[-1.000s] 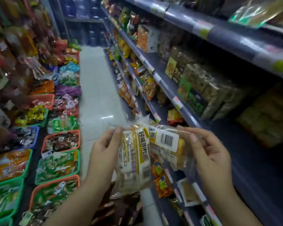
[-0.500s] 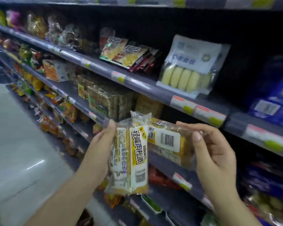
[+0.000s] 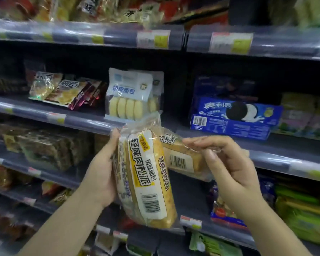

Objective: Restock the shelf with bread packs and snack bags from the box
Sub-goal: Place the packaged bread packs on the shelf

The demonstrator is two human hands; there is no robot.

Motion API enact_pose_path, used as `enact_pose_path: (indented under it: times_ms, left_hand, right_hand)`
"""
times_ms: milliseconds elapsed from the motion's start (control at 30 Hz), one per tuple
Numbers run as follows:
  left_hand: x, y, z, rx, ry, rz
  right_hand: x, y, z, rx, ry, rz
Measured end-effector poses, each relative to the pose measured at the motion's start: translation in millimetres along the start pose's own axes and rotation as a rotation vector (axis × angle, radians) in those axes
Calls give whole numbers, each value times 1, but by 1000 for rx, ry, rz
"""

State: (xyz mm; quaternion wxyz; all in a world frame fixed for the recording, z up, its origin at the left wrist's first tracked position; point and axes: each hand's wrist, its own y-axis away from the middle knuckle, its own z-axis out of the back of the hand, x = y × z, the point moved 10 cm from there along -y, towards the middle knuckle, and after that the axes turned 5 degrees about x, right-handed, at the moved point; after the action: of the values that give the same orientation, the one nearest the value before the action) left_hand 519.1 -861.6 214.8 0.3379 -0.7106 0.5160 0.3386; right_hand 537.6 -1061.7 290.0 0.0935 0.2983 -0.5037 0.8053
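The left hand (image 3: 102,174) is curled round the left edge of a long clear-wrapped bread pack with a white-and-yellow label (image 3: 146,180), thumb hidden behind it, fingers wrapped to the back; the pack stands nearly upright, bottom tilted slightly right, in front of the grey shelf edge with price tags (image 3: 92,124). At least one more pack seems tucked behind it in the same grip, though the wrappers blur together.

Just right of that pack, a second clear-wrapped bread pack with a barcode sticker (image 3: 181,159) lies tilted, touching the first. The right hand (image 3: 227,163) pinches its crinkled wrapper end between thumb and fingertips, the other fingers loosely bent.

To shelve them well, I would judge it best to keep the left grip firm while the right draws its pack free by the body, not the thin seal, which could slip or tear; then slide it flat onto the shelf with the label outward.

Above and just behind the upright pack stands a white pouch of pale round buns (image 3: 131,97), which crowds that shelf bay. Left of the pouch lie flat shiny snack packets (image 3: 63,91). Right of the upright pack and higher sits a blue cardboard biscuit box (image 3: 233,117), with a bare strip of shelf between it and the pouch: the likeliest free spot, though narrow.
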Motion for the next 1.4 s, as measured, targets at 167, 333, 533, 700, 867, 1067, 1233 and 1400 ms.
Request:
enact_pose_path:
  times_ms: [167,333,533,700,867,1067,1233,1400]
  left_hand:
    - [-17,-16,0,49,22,-58]
    - [-52,-30,13,80,14,-211]
    - [-66,-46,27,137,9,-315]
    - [-65,-54,27,214,37,-308]
    - [-71,-61,28,237,-42,-305]
    - [-84,-66,36,179,-215,-325]
    - [-93,-70,41,106,-299,-332]
    - [-94,-75,51,-10,-404,-313]
  right_hand:
    - [-10,-18,-10,0,193,-70]
    - [-45,-35,-6,-50,250,-330]
    - [-54,-45,-36,210,82,-422]
    - [-72,-46,-38,276,-73,-506]
    - [-60,-70,-42,154,-118,-532]
    - [-52,-90,-11,-9,105,-376]
    - [-54,-101,10,-54,278,-286]
    - [-59,-114,24,-77,499,-202]
